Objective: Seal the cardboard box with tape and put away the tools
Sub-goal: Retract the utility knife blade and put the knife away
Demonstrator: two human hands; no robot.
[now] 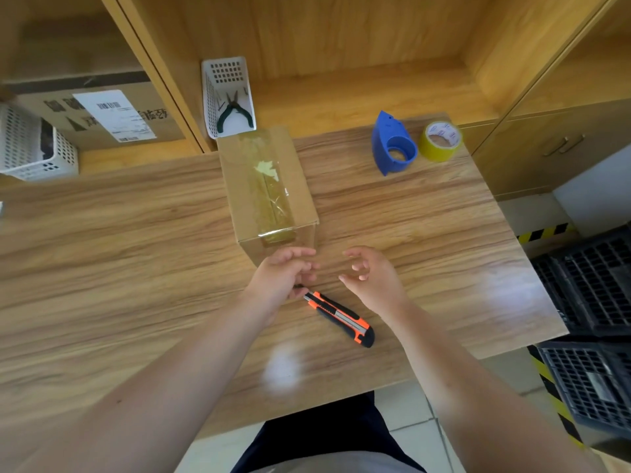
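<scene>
Since yellowish tape already runs along the cardboard box at mid-table, I log sealing as seemingly done, tools left out: utility knife near, beside my left hand, fingers loosely curled; right hand open, empty; tape dispenser and tape roll far right.

A wood-grain table fills the middle, two pale glare patches on its near half. Open wooden shelving rises at twelve o'clock; a cabinet with metal handles sits at two. Pale floor tiles show at six, black slatted crates (beside yellow-black hazard striping) at four.
</scene>
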